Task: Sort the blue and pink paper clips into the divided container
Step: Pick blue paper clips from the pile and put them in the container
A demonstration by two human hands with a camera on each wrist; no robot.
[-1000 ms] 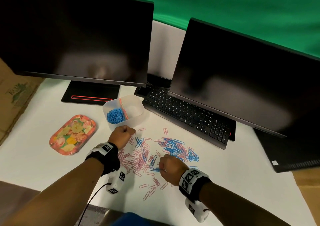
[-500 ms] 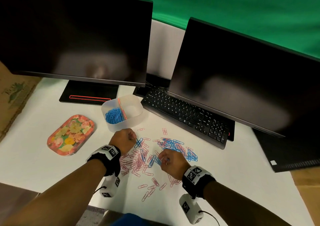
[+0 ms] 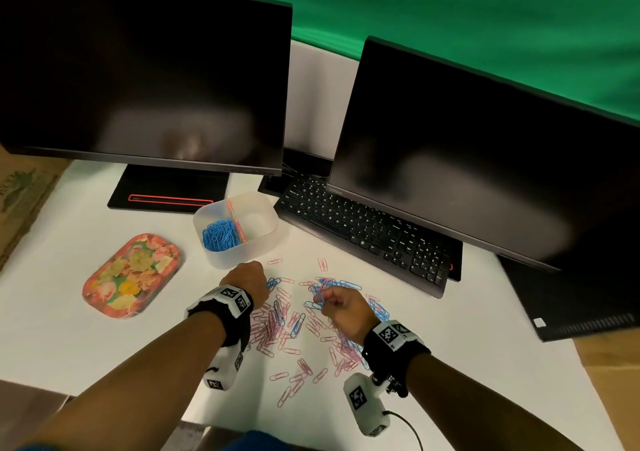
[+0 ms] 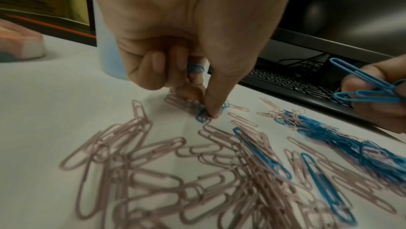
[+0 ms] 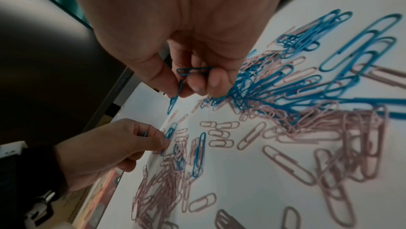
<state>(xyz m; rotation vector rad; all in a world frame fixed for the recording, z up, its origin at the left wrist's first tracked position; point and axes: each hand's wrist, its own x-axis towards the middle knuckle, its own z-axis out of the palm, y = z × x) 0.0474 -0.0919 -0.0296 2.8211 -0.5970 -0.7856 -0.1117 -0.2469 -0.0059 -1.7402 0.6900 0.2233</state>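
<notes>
Head view showed two dark monitors (image 3: 145,69) and a black keyboard (image 3: 367,229) crowding the far side of the white surface (image 3: 69,329), with a floral tray (image 3: 131,275) lying at the left. Between tray and keyboard stood the translucent divided container (image 3: 239,230), its left compartment heaped with blue clips (image 3: 220,235); its right compartment looked bare. Just near of it, a loose scatter of thin wire pink paper clips (image 3: 273,326) and blue paper clips (image 3: 332,286) covered the surface. The left hand (image 3: 247,277) pressed thumb and forefinger down on a blue clip in the scatter, other fingers curled around more blue clips. The right hand (image 3: 343,308), raised slightly above the pile, pinched several blue clips between thumb and curled fingers.
</notes>
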